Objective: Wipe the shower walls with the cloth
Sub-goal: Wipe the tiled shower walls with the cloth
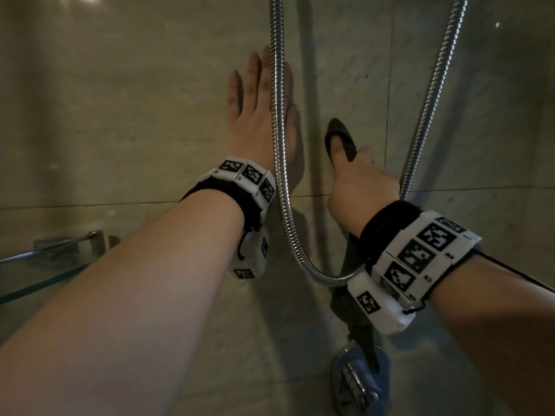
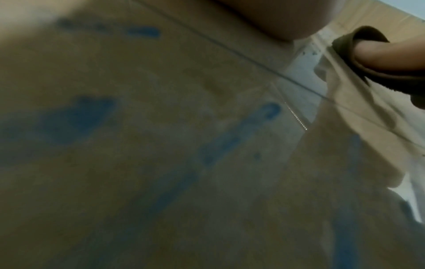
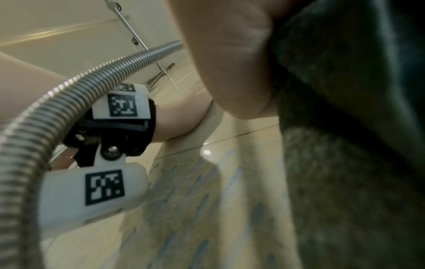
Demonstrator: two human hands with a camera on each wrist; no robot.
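My left hand (image 1: 258,115) lies flat on the beige tiled shower wall (image 1: 120,115), fingers straight, behind the metal shower hose (image 1: 277,115). To its right, my right hand (image 1: 360,181) grips a dark cloth (image 1: 339,136) that wraps over the outstretched index finger, near the wall's corner. The cloth's loose end (image 1: 357,319) hangs below the wrist. In the left wrist view the cloth (image 2: 345,45) loops round that fingertip (image 2: 391,54) close to the tile. The right wrist view is half filled by the cloth (image 3: 345,127) beside my palm (image 3: 230,63).
The hose loops down between my arms and passes under my right wrist (image 3: 69,87). A glass corner shelf (image 1: 45,277) with a chrome rail juts out at the lower left. A chrome fitting (image 1: 357,382) sits low on the wall under the hanging cloth.
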